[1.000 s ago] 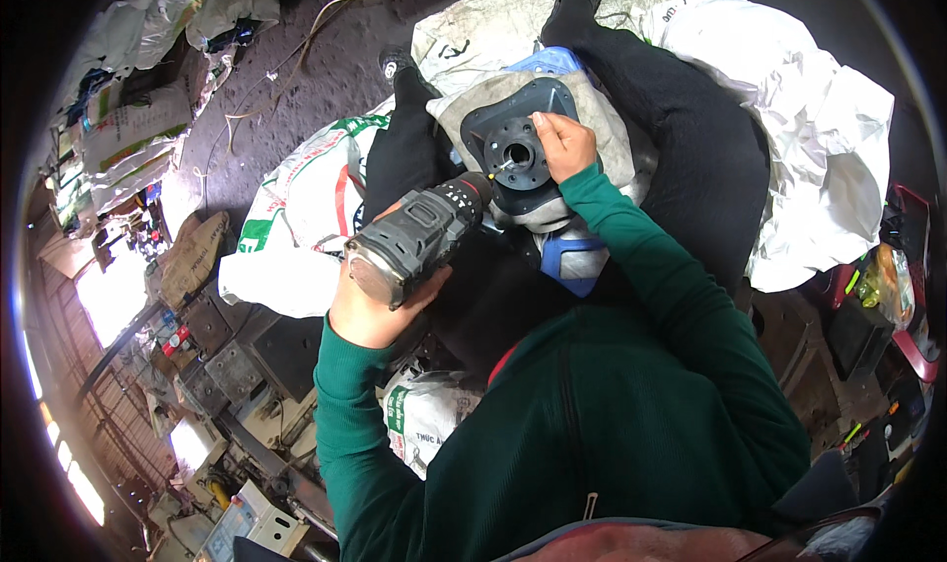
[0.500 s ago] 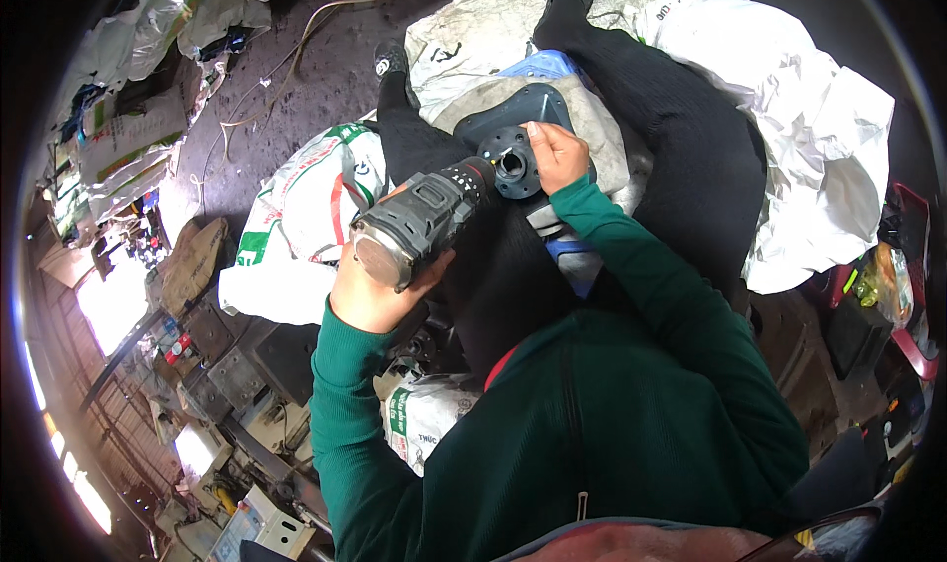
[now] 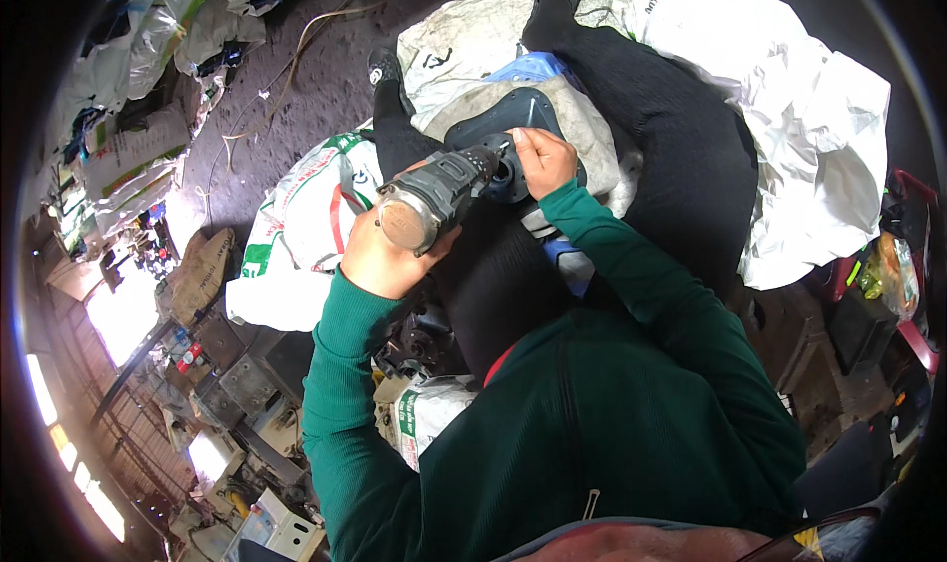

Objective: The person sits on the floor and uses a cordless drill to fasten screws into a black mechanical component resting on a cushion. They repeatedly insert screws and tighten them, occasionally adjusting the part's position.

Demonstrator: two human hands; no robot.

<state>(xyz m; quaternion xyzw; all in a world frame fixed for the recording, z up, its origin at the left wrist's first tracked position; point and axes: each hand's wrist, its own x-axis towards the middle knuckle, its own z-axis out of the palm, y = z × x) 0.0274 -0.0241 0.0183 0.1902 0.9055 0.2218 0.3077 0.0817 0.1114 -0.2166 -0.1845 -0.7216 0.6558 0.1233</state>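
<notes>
My left hand (image 3: 385,258) is wrapped around a grey-black cordless drill (image 3: 434,195), its chuck pointing away and to the right. The chuck end overlaps a dark round flanged part (image 3: 509,185) with holes around its rim, which rests over my lap. Beyond that lies a dark plate with rounded corners (image 3: 493,116). My right hand (image 3: 547,164) is closed, with thumb and index finger pinched beside the chuck's tip, over the round part. Whatever sits between those fingertips is too small to make out.
A white printed sack (image 3: 301,207) lies left of my legs, and a large crumpled white sack (image 3: 804,148) lies to the right. Blue plastic (image 3: 538,67) shows beyond the plate. A cable (image 3: 293,69) trails over the dark floor. Metal parts and boxes crowd the lower left.
The drill has moved right and away from me, so its chuck now covers part of the round part's opening. My right fingertips have shifted from the part's rim to beside the chuck tip.
</notes>
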